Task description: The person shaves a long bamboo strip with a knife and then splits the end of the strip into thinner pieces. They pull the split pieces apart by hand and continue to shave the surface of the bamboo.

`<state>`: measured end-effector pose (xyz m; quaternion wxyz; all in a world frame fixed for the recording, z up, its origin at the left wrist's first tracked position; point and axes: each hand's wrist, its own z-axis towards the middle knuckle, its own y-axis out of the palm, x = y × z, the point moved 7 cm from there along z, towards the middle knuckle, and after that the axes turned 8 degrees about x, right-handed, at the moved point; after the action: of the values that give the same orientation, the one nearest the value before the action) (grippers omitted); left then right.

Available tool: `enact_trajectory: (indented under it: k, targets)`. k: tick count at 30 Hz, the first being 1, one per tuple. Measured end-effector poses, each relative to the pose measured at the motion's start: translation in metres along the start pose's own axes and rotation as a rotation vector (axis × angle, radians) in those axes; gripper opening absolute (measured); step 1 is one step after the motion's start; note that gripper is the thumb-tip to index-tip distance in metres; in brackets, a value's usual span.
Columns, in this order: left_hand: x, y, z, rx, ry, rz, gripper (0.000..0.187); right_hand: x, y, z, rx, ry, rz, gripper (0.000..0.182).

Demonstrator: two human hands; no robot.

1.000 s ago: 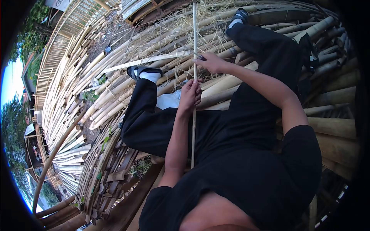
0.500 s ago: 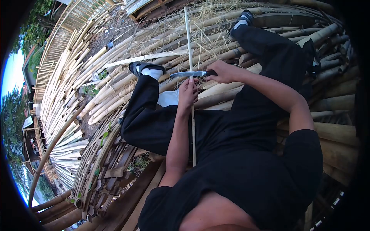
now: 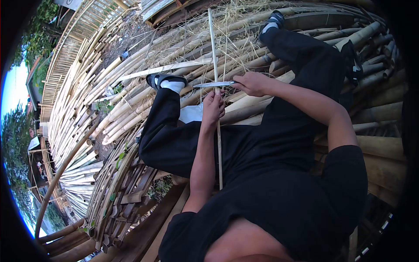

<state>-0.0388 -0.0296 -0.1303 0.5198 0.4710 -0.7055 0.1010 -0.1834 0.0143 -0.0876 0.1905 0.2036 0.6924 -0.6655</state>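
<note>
A long, thin bamboo strip (image 3: 212, 43) runs from the top middle down past my lap. My left hand (image 3: 213, 107) is closed around it below the blade, thumb pointing up along the strip. In my right hand (image 3: 253, 83) is the handle of a knife (image 3: 214, 84), its blade lying across the strip just above my left thumb and pointing left. The dark handle is mostly hidden by my fingers. Behind my left hand lies a whitish sheet or bag (image 3: 190, 113).
Many bamboo poles (image 3: 244, 114) lie under and around my legs. A flat pale strip (image 3: 170, 67) rests above my sandalled foot (image 3: 168, 81). Straw (image 3: 238, 32) is scattered at the top. A curved pole (image 3: 65, 163) and split bamboo pieces (image 3: 131, 197) are at the left.
The view has shifted slightly. The knife is still across the strip, at nearly the same place, and my right hand has turned a little on the handle.
</note>
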Motion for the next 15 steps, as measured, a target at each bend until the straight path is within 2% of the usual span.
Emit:
enact_trajectory:
  k: [5,7,8,11,15]
  targets:
    - [0.0,0.002,-0.002,0.01,0.018,-0.015,0.021,0.0,0.001,0.0,-0.05,-0.019,-0.055,0.032]
    - [0.0,0.001,-0.001,0.046,0.041,0.023,0.02,-0.004,-0.009,0.004,0.063,-0.184,-0.052,0.033]
    - [-0.001,0.001,0.0,0.043,0.04,0.025,0.02,-0.002,-0.012,0.005,0.113,-0.194,-0.046,0.032]
    - [-0.005,-0.004,0.005,0.059,0.043,0.029,0.019,0.028,0.004,0.024,0.099,-0.172,-0.111,0.032]
    - [-0.003,-0.005,0.01,0.049,0.025,0.001,0.02,0.033,-0.008,0.031,0.122,-0.149,-0.181,0.028]
